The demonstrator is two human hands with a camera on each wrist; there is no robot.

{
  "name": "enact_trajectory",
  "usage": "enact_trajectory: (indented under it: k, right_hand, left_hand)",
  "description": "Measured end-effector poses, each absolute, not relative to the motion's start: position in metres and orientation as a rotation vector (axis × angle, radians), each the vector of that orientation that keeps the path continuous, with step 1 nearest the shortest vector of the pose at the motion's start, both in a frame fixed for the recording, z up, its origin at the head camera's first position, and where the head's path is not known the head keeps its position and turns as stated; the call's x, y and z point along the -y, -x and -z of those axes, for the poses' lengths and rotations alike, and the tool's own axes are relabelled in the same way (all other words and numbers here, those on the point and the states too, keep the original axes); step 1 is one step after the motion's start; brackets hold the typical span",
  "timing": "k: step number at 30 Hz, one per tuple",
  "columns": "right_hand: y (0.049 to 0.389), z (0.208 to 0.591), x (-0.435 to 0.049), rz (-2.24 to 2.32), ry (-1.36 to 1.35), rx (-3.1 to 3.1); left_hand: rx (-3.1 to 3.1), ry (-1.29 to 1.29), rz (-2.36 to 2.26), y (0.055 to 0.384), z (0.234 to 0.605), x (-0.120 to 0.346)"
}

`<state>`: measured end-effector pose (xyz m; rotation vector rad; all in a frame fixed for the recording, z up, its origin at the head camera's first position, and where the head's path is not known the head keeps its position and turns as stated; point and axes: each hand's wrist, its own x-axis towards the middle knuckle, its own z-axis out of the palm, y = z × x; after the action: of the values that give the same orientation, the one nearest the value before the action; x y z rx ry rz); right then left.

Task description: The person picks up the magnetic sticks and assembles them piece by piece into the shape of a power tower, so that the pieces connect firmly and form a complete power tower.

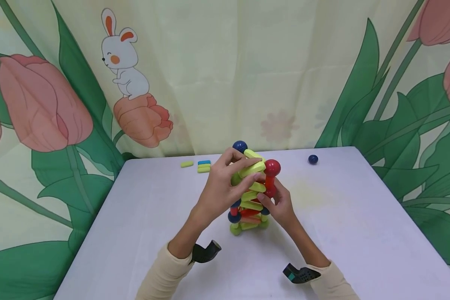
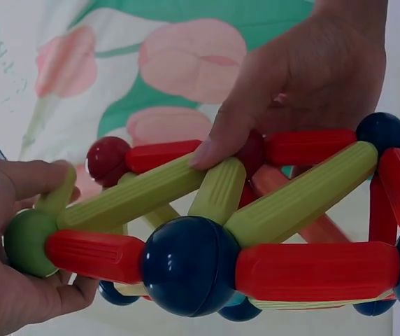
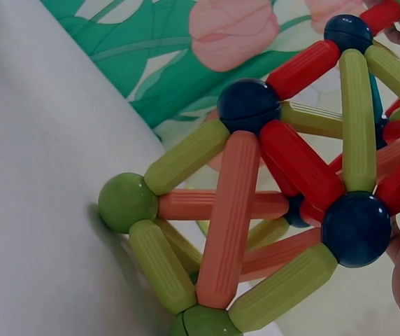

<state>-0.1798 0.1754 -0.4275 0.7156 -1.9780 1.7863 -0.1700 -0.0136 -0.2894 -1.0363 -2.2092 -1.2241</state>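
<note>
A tower of magnetic rods and balls (image 1: 250, 205) stands upright on the table, built of yellow-green, red and orange rods with blue, green and red balls. At its top, my left hand (image 1: 223, 183) pinches a yellow-green rod (image 2: 60, 192), its fingers also around a green ball (image 2: 31, 241). My right hand (image 1: 283, 206) grips the tower's right side below the red ball (image 1: 272, 167), thumb on a yellow-green rod (image 2: 140, 192); its other fingers are mostly hidden behind. A green ball (image 3: 128, 203) and blue ball (image 3: 357, 229) show lower on the tower.
Loose yellow-green rods (image 1: 186, 164) and a blue rod (image 1: 204, 162) lie at the table's back edge, left of the tower. A loose blue ball (image 1: 313, 159) sits at the back right. Behind the white table (image 1: 333, 233) hangs a printed curtain (image 1: 210, 83).
</note>
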Motion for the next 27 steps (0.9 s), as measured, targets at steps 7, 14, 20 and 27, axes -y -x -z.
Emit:
enact_trajectory:
  k: [7,14,20,27]
  right_hand:
    - [0.18,0.427,-0.173,-1.806,-0.733,1.97]
    - [0.182,0.427,-0.174,-1.782,-0.747,1.956]
    - [0.181,0.426,-0.176,-1.788,-0.738,1.96]
    - [0.181,0.427,-0.176,-1.793,-0.743,1.978]
  left_hand:
    - [2.259,0.985,1.124,0.166,0.291,0.011]
    - [2.305,0.945,1.066,0.164,0.291,0.011]
    - [2.188,0.895,1.193,0.171,0.294,0.02]
    - [2.05,0.597,1.484,0.244,0.331,0.066]
